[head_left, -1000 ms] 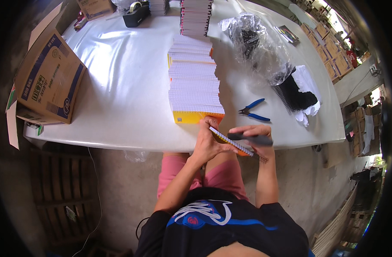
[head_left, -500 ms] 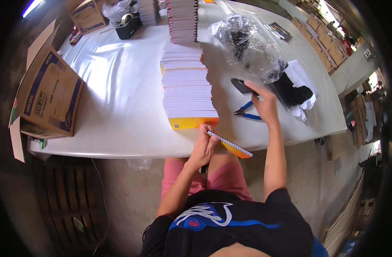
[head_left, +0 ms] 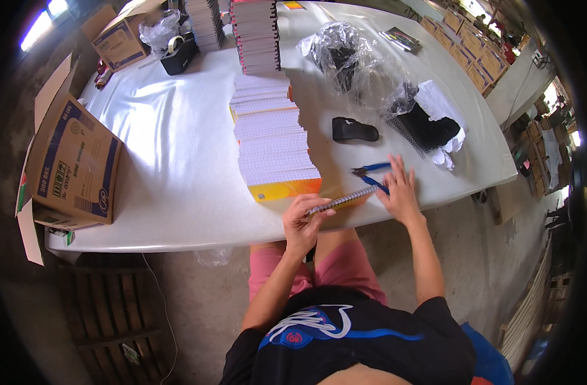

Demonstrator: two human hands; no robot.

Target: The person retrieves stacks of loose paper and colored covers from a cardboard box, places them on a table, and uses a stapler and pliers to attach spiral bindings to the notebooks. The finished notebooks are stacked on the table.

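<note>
At the near edge of the table (head_left: 178, 224), I see on my feed the left hand (head_left: 301, 221) with fingers closed on one end of a spiral notebook (head_left: 353, 200), its long axis slanting rightward. Beyond its right end are blue-handled cutters (head_left: 378, 167), tips leftward, handles at the nearer right hand's (head_left: 401, 192) parted fingers; I cannot tell whether they grip.

On the table (head_left: 184, 173), the notebook row (head_left: 274, 144) lies between carton (head_left: 82, 163), left, and pliers (head_left: 375, 167), right.
</note>
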